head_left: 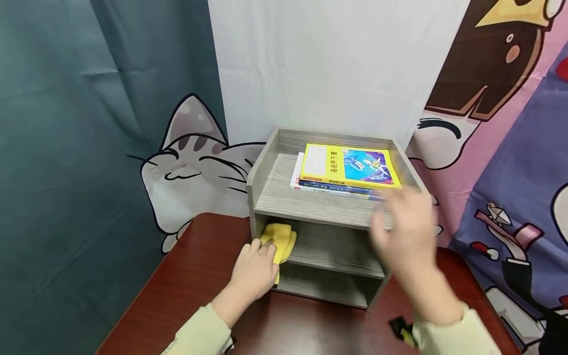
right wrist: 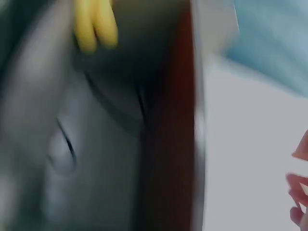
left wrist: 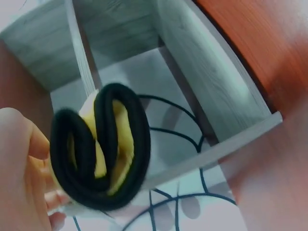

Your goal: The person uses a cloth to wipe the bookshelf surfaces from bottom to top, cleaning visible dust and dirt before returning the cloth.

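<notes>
My left hand [head_left: 255, 271] grips a folded yellow cloth [head_left: 279, 239] at the left side of a grey wood-grain shelf unit [head_left: 310, 211], in front of its middle compartment. In the left wrist view, thick black edging [left wrist: 139, 144] runs around the folds of the cloth, and the fingers [left wrist: 38, 144] lie on its left side. My right hand [head_left: 406, 231], blurred, is raised by the unit's right side with thumb and fingers apart and nothing seen between them. Only its fingertips [right wrist: 299, 192] show at the right wrist view's edge.
Several stacked books, a yellow one [head_left: 328, 165] uppermost, lie on the unit's top shelf. The unit stands on a reddish-brown table [head_left: 199, 276]. Behind hang a white curtain [head_left: 333, 64], a teal curtain [head_left: 66, 148] and cartoon-printed cloth [head_left: 466, 162] at the right.
</notes>
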Available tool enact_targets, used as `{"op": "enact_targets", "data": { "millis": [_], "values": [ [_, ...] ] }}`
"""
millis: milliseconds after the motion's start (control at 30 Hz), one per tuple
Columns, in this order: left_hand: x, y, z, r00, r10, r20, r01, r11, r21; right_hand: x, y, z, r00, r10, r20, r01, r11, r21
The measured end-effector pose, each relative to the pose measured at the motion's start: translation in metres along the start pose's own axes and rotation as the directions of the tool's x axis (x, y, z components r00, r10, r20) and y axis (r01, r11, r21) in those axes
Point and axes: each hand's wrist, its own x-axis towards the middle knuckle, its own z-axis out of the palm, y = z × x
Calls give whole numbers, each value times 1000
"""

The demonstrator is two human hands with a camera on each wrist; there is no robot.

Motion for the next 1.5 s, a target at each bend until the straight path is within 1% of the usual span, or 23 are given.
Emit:
{"op": "enact_targets", "data": {
  "millis": [33,67,100,133,167,200,267,333,400,467,500,567,667,700,767,900,1000,1067,1133,1200,1267,1367,1500],
  "values": [
    [-1,-4,-1,1000,2,11,-2,1000,-9,-10,-13,10,995,-88,45,86,996,35],
    [-2,-8,-2,1000,3,18,-3,1000,-18,-21,-24,22,980,-147,137,135,987,93],
    [-3,-12,-4,1000,3,17,-3,1000,-28,-31,-34,36,952,-170,253,134,979,156],
    [-4,-16,-4,1000,6,1,-6,999,-46,-41,-42,50,913,-172,369,101,973,206],
    [-5,-20,-4,1000,2,-27,-4,998,-65,-49,-46,64,862,-163,480,48,969,243],
    [-6,-23,-3,998,-5,-69,-1,996,-90,-55,-50,79,817,-152,557,-13,960,281],
    [-9,-32,-3,986,-47,-163,18,984,-179,-64,-53,104,743,-122,658,-150,928,341],
    [-9,-42,-6,963,-119,-240,45,955,-293,-68,-57,121,678,-64,733,-285,896,341],
    [-7,-55,-14,943,-208,-262,89,912,-401,-68,-62,132,638,4,770,-380,871,310],
    [1,-68,-28,935,-286,-207,153,857,-492,-65,-68,139,616,67,785,-424,868,259],
    [6,-75,-36,936,-312,-164,183,828,-530,-63,-72,142,612,98,785,-432,873,228],
    [20,-85,-53,941,-333,-56,234,763,-602,-59,-80,149,618,164,769,-427,891,153],
    [45,-95,-79,949,-298,98,281,670,-687,-57,-93,160,637,261,725,-380,925,0],
    [53,-97,-87,952,-270,145,291,648,-704,-57,-97,164,648,285,706,-357,933,-50],
    [66,-100,-101,952,-196,237,307,628,-715,-59,-106,171,676,318,665,-302,942,-144],
    [84,-105,-121,935,-36,352,283,676,-680,-64,-119,180,720,330,610,-204,941,-269],
    [94,-107,-129,931,29,363,229,728,-646,-63,-126,183,719,334,609,-156,932,-327],
    [101,-104,-131,938,38,343,197,757,-622,-62,-129,184,705,349,617,-140,922,-362],
    [106,-99,-130,950,16,311,176,796,-579,-62,-131,185,696,366,618,-142,914,-381],
    [110,-95,-127,957,-9,290,176,813,-555,-64,-133,187,696,383,608,-162,908,-387],
    [113,-91,-124,957,-29,289,188,819,-542,-66,-136,191,708,394,586,-185,904,-385],
    [115,-88,-121,952,-29,306,202,810,-550,-68,-139,195,733,394,554,-195,903,-383],
    [115,-87,-118,954,-26,299,189,825,-532,-68,-140,197,755,373,539,-192,912,-362]
  ]
}}
